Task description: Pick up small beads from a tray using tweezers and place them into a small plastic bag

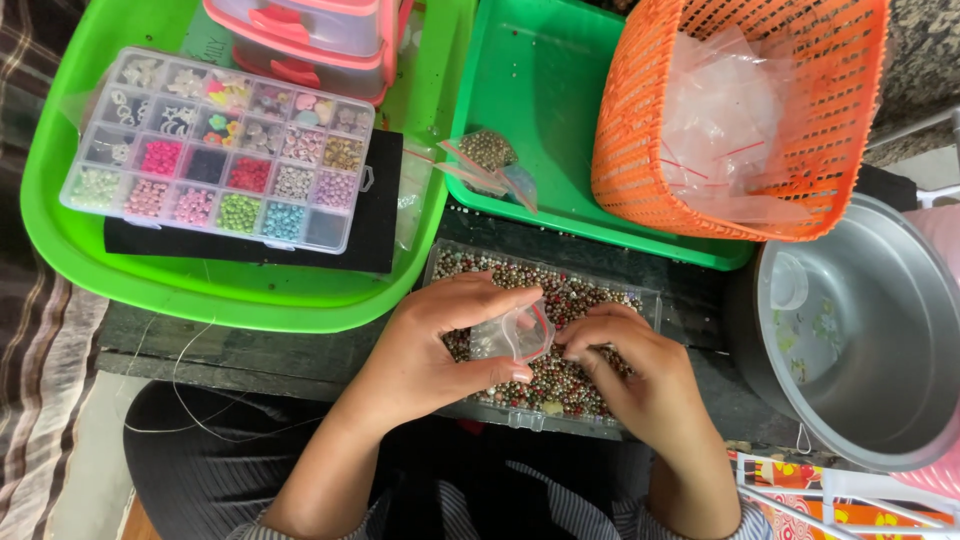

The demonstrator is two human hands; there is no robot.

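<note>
Beads (560,380) fill the shallow clear box (650,300) that sits on the dark bench (300,350) right under my hands, and over it I see a small clear zip bag (512,335) with a red seal strip. My left hand (440,345) holds that bag, thumb below and fingers curled over its top edge, mouth turned toward the other hand. My right hand (640,370) rests on the beads just beside the bag, its fingers pinched narrow at the bag's opening; whether a bead sits between them I cannot tell. Behind the box, a green tray (200,285) carries a compartmented bead organizer (215,150) on a black mat. To its right a second green tray (540,70) holds an orange basket (640,120) of empty bags, and a metal pot (870,340) stands at the far right.
</note>
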